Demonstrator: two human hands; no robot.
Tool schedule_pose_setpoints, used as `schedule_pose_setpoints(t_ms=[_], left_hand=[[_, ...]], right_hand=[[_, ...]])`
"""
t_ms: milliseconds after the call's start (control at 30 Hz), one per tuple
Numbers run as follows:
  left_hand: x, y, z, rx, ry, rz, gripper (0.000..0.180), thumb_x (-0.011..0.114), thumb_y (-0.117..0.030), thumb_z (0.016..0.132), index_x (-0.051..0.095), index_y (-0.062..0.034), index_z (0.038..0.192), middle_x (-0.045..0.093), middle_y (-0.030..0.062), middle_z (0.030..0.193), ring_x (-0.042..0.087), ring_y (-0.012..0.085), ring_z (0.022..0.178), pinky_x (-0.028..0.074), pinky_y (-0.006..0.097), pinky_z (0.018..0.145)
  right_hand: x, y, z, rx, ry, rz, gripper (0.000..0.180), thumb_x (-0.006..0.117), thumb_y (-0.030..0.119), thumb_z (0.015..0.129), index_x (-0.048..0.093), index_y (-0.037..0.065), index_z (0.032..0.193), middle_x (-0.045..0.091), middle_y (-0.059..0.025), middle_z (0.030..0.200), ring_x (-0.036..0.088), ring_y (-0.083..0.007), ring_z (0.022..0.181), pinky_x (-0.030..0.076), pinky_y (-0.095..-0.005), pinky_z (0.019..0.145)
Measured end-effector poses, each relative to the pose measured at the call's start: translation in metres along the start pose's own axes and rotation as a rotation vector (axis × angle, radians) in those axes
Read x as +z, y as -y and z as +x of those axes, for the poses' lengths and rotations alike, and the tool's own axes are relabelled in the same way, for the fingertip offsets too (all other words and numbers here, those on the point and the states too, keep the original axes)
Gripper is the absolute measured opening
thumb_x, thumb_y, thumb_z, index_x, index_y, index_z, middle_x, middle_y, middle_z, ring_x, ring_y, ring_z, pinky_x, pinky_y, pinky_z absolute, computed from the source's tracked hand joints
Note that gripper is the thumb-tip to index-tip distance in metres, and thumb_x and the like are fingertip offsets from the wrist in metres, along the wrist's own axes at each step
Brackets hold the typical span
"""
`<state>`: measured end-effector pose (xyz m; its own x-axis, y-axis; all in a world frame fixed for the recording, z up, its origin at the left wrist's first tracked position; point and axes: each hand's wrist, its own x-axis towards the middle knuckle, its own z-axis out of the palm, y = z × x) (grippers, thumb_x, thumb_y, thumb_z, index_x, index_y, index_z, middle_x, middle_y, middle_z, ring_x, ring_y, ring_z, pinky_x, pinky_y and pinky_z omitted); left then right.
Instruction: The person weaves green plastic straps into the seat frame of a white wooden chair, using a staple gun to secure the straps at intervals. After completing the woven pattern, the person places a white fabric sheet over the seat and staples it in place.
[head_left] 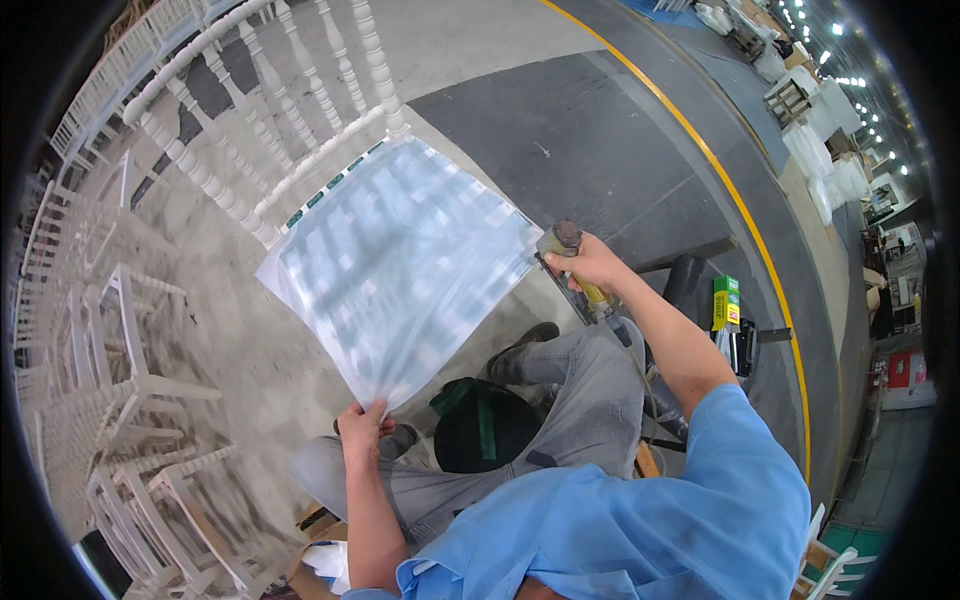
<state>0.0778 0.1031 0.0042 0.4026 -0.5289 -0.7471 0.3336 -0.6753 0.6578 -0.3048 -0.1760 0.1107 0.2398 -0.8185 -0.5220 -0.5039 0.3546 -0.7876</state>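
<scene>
Left grip (pixel 362 425) pinching the near corner of a clear plastic sheet (pixel 400 260); right grip (pixel 590 265) closed around a yellow-handled tool (pixel 572 268).

Sheet drapes over the seat of a white spindle-back chair (pixel 260 120), tool at its right edge. Green-and-yellow box (pixel 726 302) stands upright right of the forearm, on the grey floor (pixel 560 140).

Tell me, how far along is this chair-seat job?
Done: clear plastic sheet already lies over the white chair seat. In hand: left hand pinches the sheet's near corner; right hand holds a stapler-like tool at its edge. Left: no fastening visible.
</scene>
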Motion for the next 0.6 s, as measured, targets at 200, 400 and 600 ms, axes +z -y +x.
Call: schedule_pose_setpoints(t_ms=[200,400,600], left_hand=[[0.0,0.002,-0.002,0.028,-0.031,0.003,0.023,0.074,-0.01,0.092,0.068,0.0082,0.106,0.068,0.0097,0.083,0.064,0.018,0.057,0.054,0.033,0.05],[0.002,0.004,0.001,0.079,-0.019,0.001,0.022,0.073,-0.009,0.091,0.069,0.0084,0.104,0.069,0.0103,0.083,0.064,0.0178,0.058,0.053,0.032,0.05],[-0.002,0.005,0.003,0.098,-0.01,-0.011,0.022,0.073,-0.011,0.092,0.068,0.0062,0.104,0.068,0.0094,0.084,0.065,0.0176,0.061,0.053,0.032,0.051]], right_hand=[[0.018,0.006,-0.01,-0.02,0.019,0.013,0.029,0.078,0.024,0.093,0.063,0.005,0.11,0.065,-0.0025,0.077,0.055,-0.011,0.051,0.045,-0.0272,0.045],[0.046,0.005,-0.017,-0.003,0.061,-0.092,0.03,0.078,0.027,0.093,0.065,0.005,0.108,0.066,-0.0026,0.078,0.057,-0.0108,0.052,0.046,-0.0277,0.045],[0.071,0.012,-0.032,0.02,0.13,-0.01,0.031,0.078,0.029,0.093,0.064,0.005,0.106,0.065,-0.0022,0.078,0.057,-0.0109,0.052,0.046,-0.0276,0.045]])
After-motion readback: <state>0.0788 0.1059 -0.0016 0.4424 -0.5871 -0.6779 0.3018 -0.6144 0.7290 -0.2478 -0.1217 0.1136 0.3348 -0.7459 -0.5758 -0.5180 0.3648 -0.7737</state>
